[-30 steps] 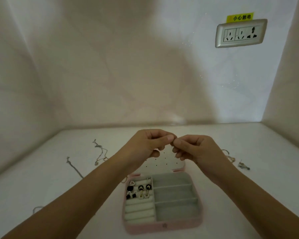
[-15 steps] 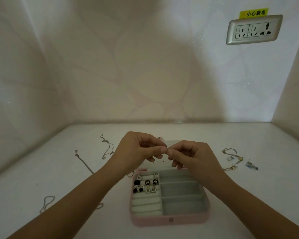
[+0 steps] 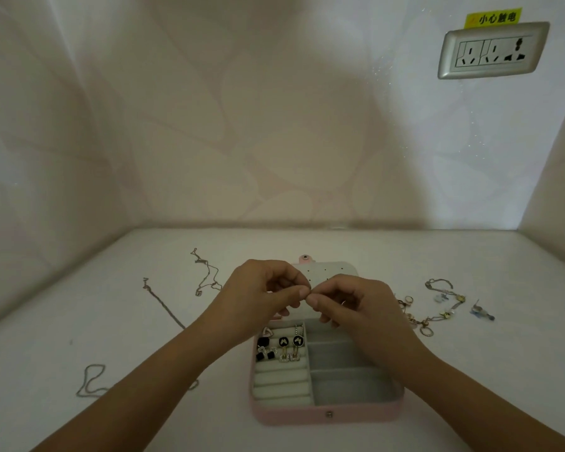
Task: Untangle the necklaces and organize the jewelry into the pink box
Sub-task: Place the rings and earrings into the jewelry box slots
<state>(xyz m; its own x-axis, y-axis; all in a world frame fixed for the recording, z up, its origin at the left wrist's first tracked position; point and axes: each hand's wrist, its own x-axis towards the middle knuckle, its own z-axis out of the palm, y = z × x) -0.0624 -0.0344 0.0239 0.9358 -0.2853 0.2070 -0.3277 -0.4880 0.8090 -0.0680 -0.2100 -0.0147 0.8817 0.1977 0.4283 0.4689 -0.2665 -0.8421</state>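
Note:
The pink box (image 3: 327,414) lies open near the table's front, its perforated lid (image 3: 331,271) tipped back. Several earrings (image 3: 282,349) sit in the ring rolls at its left; the right compartments hold nothing. My left hand (image 3: 261,298) and my right hand (image 3: 356,308) hover over the box's rear edge. Their thumbs and forefingers pinch together around something tiny, which the fingers hide. Thin necklace chains lie to the left: one (image 3: 206,272) far back, one (image 3: 163,305) stretched diagonally, one (image 3: 90,381) curled near my left forearm.
A tangle of gold chain, rings and charms (image 3: 437,308) lies right of the box, with a small blue piece (image 3: 481,311) beyond it. Walls close the table at the back and on both sides. A wall socket (image 3: 493,50) is at the upper right.
Both hands, still pinched together, have come lower over the box. The view has tilted, so the table and the jewelry on the right show more.

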